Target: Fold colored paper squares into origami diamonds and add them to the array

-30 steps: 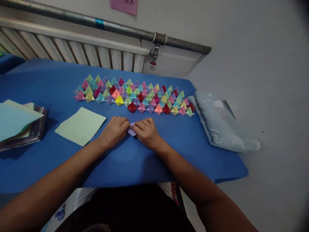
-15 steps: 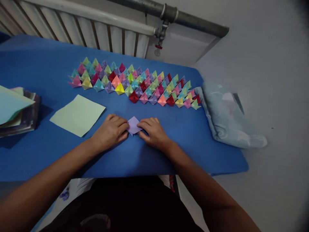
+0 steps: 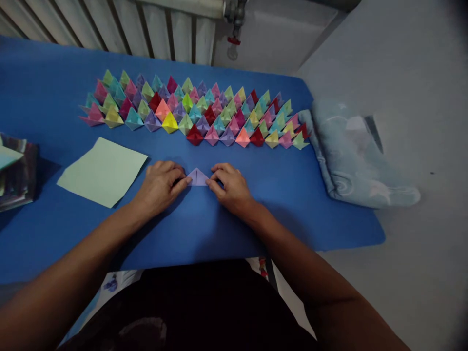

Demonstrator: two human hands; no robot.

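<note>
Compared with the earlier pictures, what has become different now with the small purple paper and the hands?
The purple paper, a diamond half a second ago, now shows as a triangle, flat edge toward the person. The left hand and right hand still hold its side corners; nothing was let go. The green sheet and folded paper pieces stayed; only the camera's view shifted.
</note>
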